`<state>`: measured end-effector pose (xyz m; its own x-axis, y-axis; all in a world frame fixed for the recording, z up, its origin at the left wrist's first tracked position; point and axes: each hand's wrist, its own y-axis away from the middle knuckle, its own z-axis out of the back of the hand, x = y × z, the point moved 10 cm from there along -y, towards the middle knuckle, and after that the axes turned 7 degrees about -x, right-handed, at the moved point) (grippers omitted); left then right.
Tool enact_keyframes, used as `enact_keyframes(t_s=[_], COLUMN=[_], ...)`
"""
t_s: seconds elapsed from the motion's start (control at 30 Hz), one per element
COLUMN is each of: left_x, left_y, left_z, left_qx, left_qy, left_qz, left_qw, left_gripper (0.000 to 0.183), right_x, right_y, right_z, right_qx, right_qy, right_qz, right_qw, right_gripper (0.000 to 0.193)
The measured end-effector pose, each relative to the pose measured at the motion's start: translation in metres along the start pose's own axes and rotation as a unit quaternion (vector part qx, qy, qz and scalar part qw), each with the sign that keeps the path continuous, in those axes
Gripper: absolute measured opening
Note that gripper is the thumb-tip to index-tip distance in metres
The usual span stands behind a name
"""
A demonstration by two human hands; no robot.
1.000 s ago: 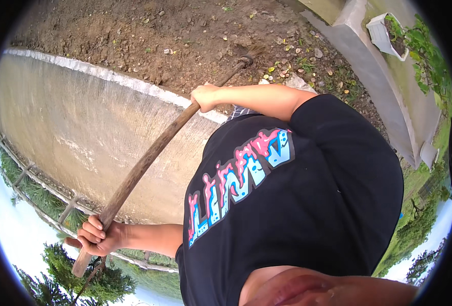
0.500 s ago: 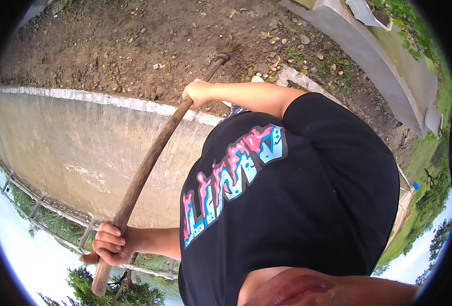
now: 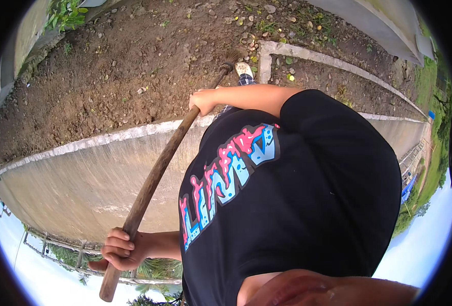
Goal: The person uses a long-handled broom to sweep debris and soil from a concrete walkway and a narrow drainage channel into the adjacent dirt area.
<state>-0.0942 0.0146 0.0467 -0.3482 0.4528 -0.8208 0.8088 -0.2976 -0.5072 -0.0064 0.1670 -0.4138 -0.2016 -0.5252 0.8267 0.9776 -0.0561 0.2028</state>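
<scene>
Both my hands grip a long wooden-handled broom [image 3: 157,171] that slants across the left half of the view. My left hand [image 3: 120,250] is closed round the handle near its butt end, at the lower left, thumb pointing outward. Further along, my right hand [image 3: 202,102] wraps the handle closer to the broom head. Stiff brown bristles [image 3: 232,57], bound with a dark band, rest at the dirt beside my pale, holed shoe [image 3: 244,69].
Bare brown soil [image 3: 108,76] with scattered leaves and stones lies ahead. A pale concrete kerb [image 3: 307,52] makes a corner right of my foot. A low rim [image 3: 83,144] tops a concrete surface at left. Concrete walls [image 3: 389,25] stand far right and far left.
The view of the ground has shifted, and my shoe and the kerb's corner now show beside the bristles. Both hands keep their hold on the broom handle, which has moved slightly right.
</scene>
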Motion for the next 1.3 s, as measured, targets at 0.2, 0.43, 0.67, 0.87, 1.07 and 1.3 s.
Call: enact_keyframes(t_s=[0.2, 0.43, 0.67, 0.87, 1.07, 1.3], left_x=[0.025, -0.006, -0.042, -0.051, 0.001, 0.032], left_y=[-0.007, -0.026, 0.076, 0.067, 0.041, 0.004], left_z=[0.082, 0.007, -0.227, -0.272, -0.32, -0.389], left_qx=[-0.059, -0.193, 0.506, 0.557, 0.622, 0.682], left_qy=[0.048, -0.016, 0.553, 0.612, 0.606, 0.599], left_qz=[0.048, -0.095, 0.467, 0.457, 0.431, 0.398], left_qw=[0.996, 0.977, 0.469, 0.328, 0.244, 0.135], left_gripper=[0.044, 0.058, 0.045, 0.045, 0.043, 0.041], right_x=[-0.009, -0.053, -0.093, -0.119, -0.147, -0.174], right_y=[0.027, 0.046, 0.127, 0.261, 0.327, 0.353], right_z=[0.048, 0.181, 0.282, 0.331, 0.358, 0.37], right_qx=[-0.057, -0.315, -0.554, -0.733, -0.818, -0.873], right_qy=[0.064, 0.04, -0.078, -0.178, -0.201, -0.205], right_qz=[-0.098, -0.183, -0.207, -0.255, -0.215, -0.232], right_qw=[0.992, 0.93, 0.803, 0.605, 0.494, 0.376], right_gripper=[0.02, 0.025, 0.038, 0.03, 0.027, 0.028])
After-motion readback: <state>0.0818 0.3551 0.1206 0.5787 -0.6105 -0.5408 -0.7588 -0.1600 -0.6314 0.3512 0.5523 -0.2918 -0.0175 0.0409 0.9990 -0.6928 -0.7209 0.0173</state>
